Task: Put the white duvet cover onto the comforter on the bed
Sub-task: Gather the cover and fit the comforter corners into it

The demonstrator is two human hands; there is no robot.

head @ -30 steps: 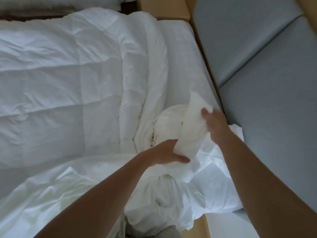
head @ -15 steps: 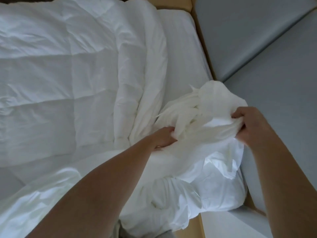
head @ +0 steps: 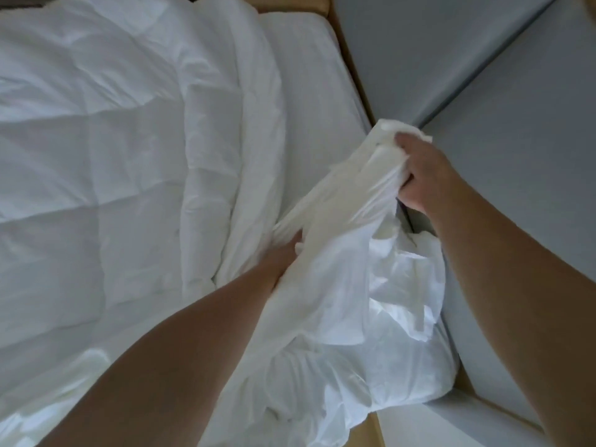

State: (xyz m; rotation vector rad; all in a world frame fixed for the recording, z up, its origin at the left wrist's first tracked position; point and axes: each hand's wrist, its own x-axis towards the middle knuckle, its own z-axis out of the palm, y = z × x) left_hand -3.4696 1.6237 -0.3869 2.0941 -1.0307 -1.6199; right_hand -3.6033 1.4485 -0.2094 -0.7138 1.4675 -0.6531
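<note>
The quilted white comforter (head: 96, 156) fills the view from 8 o'clock round to 11 o'clock. It lies flat on the bed, and its right edge is bunched into long folds that run up toward 12 o'clock. Just right of those folds, at 12 o'clock, a strip of bare white mattress sheet (head: 316, 91) shows, bordered by the tan wooden bed frame (head: 353, 75).

The left forearm comes in from 7 o'clock, and the left hand (head: 285, 253) sits close to the centre, at the foot of the comforter's folded edge. Its fingers are buried in fabric, so whether they are gripping it cannot be told.

The white duvet cover (head: 354, 301) is a crumpled heap from the centre down to 5 o'clock, at the near right corner of the bed and spilling over the frame. It lies against the comforter's edge but is not pulled over it. A gathered band of the cover rises taut from beside the left hand up toward 2 o'clock.

There the right hand (head: 422, 175), its arm entering from 4 o'clock, has its fingers curled tightly round the bunched top of that band and holds it up above the bed's right edge.

Grey padded panels (head: 483, 75) take up the view from 1 o'clock to 4 o'clock, with a seam running between them.
</note>
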